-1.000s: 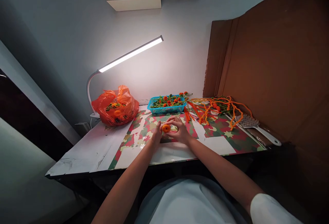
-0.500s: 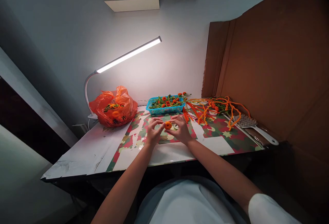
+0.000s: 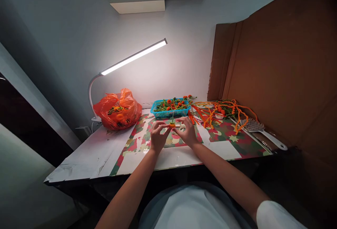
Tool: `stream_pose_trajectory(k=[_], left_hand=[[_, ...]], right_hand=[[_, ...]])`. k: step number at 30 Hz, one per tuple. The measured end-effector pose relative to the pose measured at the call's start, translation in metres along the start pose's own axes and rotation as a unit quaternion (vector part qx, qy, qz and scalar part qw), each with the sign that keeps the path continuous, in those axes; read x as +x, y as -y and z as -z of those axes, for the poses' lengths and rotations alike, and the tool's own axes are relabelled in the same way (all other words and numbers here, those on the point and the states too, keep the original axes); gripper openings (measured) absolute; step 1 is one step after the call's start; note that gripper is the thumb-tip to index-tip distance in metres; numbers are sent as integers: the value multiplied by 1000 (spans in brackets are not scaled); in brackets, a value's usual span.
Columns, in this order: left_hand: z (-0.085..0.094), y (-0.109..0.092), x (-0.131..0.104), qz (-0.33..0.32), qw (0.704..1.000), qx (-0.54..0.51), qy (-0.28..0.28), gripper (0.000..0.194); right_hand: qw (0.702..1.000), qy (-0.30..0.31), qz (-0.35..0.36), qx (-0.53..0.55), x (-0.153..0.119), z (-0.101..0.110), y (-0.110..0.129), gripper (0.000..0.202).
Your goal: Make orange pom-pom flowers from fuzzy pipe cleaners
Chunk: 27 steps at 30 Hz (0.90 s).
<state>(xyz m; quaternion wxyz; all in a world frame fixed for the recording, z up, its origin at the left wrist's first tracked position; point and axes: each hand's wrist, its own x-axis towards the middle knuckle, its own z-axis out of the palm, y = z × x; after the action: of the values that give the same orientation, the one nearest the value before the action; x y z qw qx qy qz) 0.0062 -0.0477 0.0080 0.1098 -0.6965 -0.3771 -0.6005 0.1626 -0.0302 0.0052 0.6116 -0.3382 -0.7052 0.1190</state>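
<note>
A small orange flower with a thin green stem (image 3: 172, 125) is pinched between the thumb and fingers of my left hand (image 3: 158, 136), its head low and the stem pointing up. My right hand (image 3: 187, 132) is curved open just to the right of it, thumb and forefinger apart, the thumb close to the flower head. Through the gap in my right hand a white ring, like a tape roll (image 3: 182, 128), shows on the table. Behind both hands stands a blue basket (image 3: 170, 114) filled with orange flowers on green stems.
An orange plastic bag (image 3: 118, 115) holding more flowers is at the left, beside a lit clamp lamp (image 3: 134, 57). Fuzzy orange strands (image 3: 210, 116) and a hairbrush (image 3: 263, 130) lie on the right. A cardboard sheet (image 3: 276, 71) walls off that side of the patterned table (image 3: 223, 148).
The flower has turned: its face was toward me before, and now its side shows with the stem upward. My right fingers have opened slightly away from it.
</note>
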Motion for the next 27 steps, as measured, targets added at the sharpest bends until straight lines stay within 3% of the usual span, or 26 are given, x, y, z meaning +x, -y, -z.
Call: stream_pose_trajectory(k=[5,10,13,19,27], left_hand=[[-2,2,-2,26,996,-84,23,6],[-5,1,-6,133,978,-160,10,16],[-6,-1,-5,174,963,-203,9,24],[-7,0,-2,262,917,-292,70,28],[-9,3,-4,289,895,-333,72,30]], right_hand=[[969,65,-135,196,-2,-7,-6,31],[907,89,-229,343,-2,-11,-10,36],[889,86,-249,374,-1,-11,-8,37],[877,77,-265,393,1,-9,-6,37],[869,72,-299,387,2,-8,-9,38]])
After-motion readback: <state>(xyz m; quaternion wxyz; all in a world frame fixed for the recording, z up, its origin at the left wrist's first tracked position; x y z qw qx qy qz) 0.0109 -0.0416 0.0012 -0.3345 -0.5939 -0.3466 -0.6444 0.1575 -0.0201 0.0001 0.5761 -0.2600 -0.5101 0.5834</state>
